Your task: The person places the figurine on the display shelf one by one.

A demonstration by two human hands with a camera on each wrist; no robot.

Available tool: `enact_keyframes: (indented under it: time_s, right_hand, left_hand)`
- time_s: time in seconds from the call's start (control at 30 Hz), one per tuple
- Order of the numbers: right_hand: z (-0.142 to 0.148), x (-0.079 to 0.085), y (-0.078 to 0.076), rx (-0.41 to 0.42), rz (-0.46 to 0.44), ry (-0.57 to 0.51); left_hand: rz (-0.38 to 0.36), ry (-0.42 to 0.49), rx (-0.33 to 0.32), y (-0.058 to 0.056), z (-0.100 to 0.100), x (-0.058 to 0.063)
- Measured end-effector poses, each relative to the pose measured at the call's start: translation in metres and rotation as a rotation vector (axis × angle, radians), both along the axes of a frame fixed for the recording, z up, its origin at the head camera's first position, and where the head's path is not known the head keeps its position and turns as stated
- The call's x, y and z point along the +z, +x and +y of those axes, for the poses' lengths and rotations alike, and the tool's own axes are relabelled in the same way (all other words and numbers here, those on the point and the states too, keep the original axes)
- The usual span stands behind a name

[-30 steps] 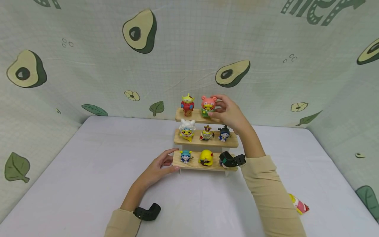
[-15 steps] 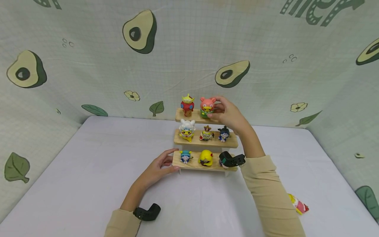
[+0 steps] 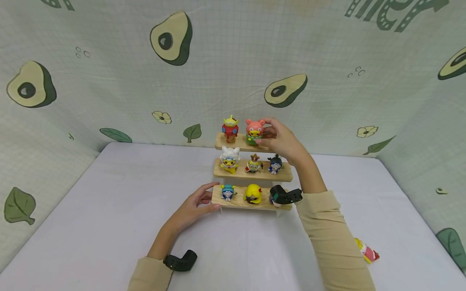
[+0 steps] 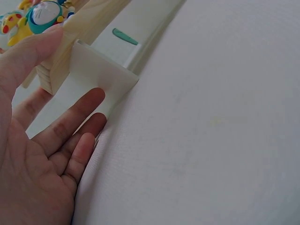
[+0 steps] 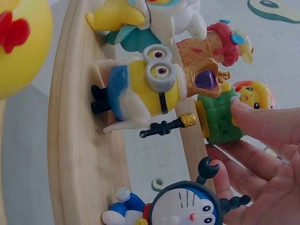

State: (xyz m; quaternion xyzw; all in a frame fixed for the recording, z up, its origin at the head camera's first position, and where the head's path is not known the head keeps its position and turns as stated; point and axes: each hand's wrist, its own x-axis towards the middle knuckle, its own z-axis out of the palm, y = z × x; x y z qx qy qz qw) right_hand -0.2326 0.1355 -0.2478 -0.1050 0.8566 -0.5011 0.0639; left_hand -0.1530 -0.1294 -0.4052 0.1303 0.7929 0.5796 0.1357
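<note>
A three-tier wooden display stand [image 3: 267, 204] bears small toy figurines. My right hand [image 3: 282, 139] holds a figurine with a pink bear-eared hood and green body [image 3: 254, 131] upright at the top tier, thumb at its front and fingers behind. In the right wrist view, the thumb touches the green body [image 5: 220, 119]. Left of it stands a red figurine with a yellow three-eyed head [image 3: 230, 128]. My left hand [image 3: 194, 205] grips the left end of the bottom tier; in the left wrist view the thumb lies on the board [image 4: 58, 63], the other fingers beside the white support [image 4: 101, 70].
On the middle tier stand a white-hooded figurine [image 3: 229, 159], a crowned minion [image 3: 254, 164] and a dark-haired figurine [image 3: 275, 164]. The bottom tier carries a blue-hatted figurine [image 3: 227, 192] and a yellow one [image 3: 253, 194]. A yellow-and-pink figurine [image 3: 367, 251] lies at the right, partly behind the sleeve.
My right hand has shifted the pink-hooded figurine slightly left and down on the top tier, then held still. The left hand stays on the stand.
</note>
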Motion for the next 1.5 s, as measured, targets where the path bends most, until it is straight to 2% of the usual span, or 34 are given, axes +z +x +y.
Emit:
enact_keyframes:
  time_s: [0.77,1.0,1.27,1.5]
  right_hand:
    - [0.0,0.0,0.001,-0.031,0.01,0.008]
    - [0.002,-0.001,0.005,-0.03,0.013,-0.055]
    - [0.012,0.003,0.022,-0.092,0.083,-0.109]
    - [0.027,0.012,0.053,-0.094,0.194,-0.164]
  left_hand:
    - [0.017,0.001,-0.007,-0.001,0.0,-0.001]
    - [0.015,0.003,-0.008,0.0,0.0,0.0]
    - [0.015,0.005,-0.008,-0.001,0.0,-0.001]
    - [0.006,-0.004,0.0,-0.001,0.0,-0.001]
